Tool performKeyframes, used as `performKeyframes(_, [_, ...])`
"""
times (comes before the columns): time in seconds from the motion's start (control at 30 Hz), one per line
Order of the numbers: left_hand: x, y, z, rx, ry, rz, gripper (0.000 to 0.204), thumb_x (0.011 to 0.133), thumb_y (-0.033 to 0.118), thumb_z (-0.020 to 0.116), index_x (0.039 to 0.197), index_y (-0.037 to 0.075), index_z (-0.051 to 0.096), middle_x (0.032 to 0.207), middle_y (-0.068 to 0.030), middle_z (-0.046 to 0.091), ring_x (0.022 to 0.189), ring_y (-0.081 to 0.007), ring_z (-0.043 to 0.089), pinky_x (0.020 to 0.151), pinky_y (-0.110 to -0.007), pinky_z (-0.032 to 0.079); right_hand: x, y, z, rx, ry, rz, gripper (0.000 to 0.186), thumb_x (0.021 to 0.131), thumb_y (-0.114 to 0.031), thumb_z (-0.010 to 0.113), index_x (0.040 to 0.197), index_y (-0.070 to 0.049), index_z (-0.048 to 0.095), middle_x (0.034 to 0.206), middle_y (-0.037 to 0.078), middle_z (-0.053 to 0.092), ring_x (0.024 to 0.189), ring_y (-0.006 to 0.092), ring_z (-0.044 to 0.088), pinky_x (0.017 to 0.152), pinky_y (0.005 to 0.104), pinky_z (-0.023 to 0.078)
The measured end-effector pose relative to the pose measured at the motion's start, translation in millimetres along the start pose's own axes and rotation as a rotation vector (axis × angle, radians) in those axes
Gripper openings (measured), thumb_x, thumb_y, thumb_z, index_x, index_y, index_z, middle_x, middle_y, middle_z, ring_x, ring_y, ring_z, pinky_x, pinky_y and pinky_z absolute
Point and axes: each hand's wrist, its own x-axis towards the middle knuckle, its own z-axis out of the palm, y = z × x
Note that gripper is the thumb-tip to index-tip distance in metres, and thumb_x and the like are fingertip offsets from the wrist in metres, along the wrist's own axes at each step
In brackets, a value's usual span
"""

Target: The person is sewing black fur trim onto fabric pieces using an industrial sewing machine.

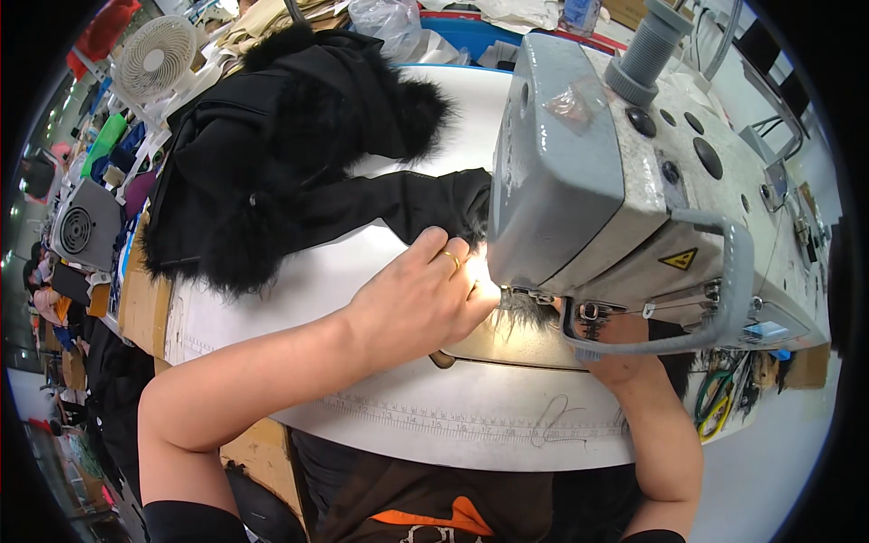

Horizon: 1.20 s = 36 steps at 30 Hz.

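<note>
A grey industrial sewing machine [561, 163] stands on the white sewing table [362, 412] at the right of centre. My left hand [425, 294] curls at the lit needle area, pressing on the black fur-trimmed garment [262, 154], whose strip runs under the machine head and whose bulk lies heaped at the upper left. A gold ring is on that hand. My right hand [620, 357] is behind the machine's guard bar at the right of the needle, its fingers hidden. Loose dark fur shows below the presser foot.
Yellow-handled scissors [720, 407] lie at the table's right edge. A white fan [154, 59], a grey box with a round grille [90, 244] and piles of cloth crowd the left. A blue bin [480, 36] and plastic bags [380, 18] sit behind the table.
</note>
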Motion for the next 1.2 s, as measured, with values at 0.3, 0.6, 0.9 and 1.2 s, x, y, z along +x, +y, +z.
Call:
performKeyframes(0.3, [-2,1,5,-0.019,0.066,-0.012,0.016,0.084,0.015,0.067,0.097,0.008,0.062,0.084,-0.0067,0.067,0.093,-0.0238,0.061,0.088,-0.037,0.041,4,-6,-6,-0.083,-0.235,0.06,0.024,0.094,-0.019,0.069,0.114,-0.009,0.076,0.112,0.014,0.075,0.106,0.0371,0.069,0.093,0.0462,0.054])
performKeyframes(0.6, [-2,14,-12,-0.175,0.101,-0.067,0.014,0.084,0.017,0.065,0.095,0.008,0.063,0.101,-0.009,0.063,0.099,-0.0255,0.058,0.091,-0.04,0.044,5,-21,-14,-0.116,-0.194,-0.047,0.026,0.093,-0.02,0.072,0.118,-0.011,0.074,0.113,0.006,0.076,0.093,0.0264,0.074,0.083,0.0406,0.058])
performKeyframes(0.9, [-2,22,-25,-0.471,0.036,-0.114,0.025,0.084,0.017,0.064,0.105,0.003,0.063,0.1,-0.0075,0.059,0.098,-0.0245,0.058,0.082,-0.038,0.047,7,-44,-15,0.254,0.126,-0.165,0.034,0.085,-0.008,0.075,0.117,-0.018,0.072,0.1,0.001,0.072,0.085,0.0251,0.07,0.075,0.039,0.054])
performKeyframes(1.2, [-3,-24,-11,-0.349,0.041,0.013,0.017,0.091,0.02,0.061,0.104,0.011,0.063,0.102,-0.002,0.061,0.111,-0.0163,0.06,0.093,-0.035,0.043,4,-47,-21,0.321,0.156,-0.182,0.039,0.077,0.001,0.076,0.112,-0.016,0.074,0.095,0.002,0.069,0.085,0.0275,0.068,0.071,0.0413,0.054])
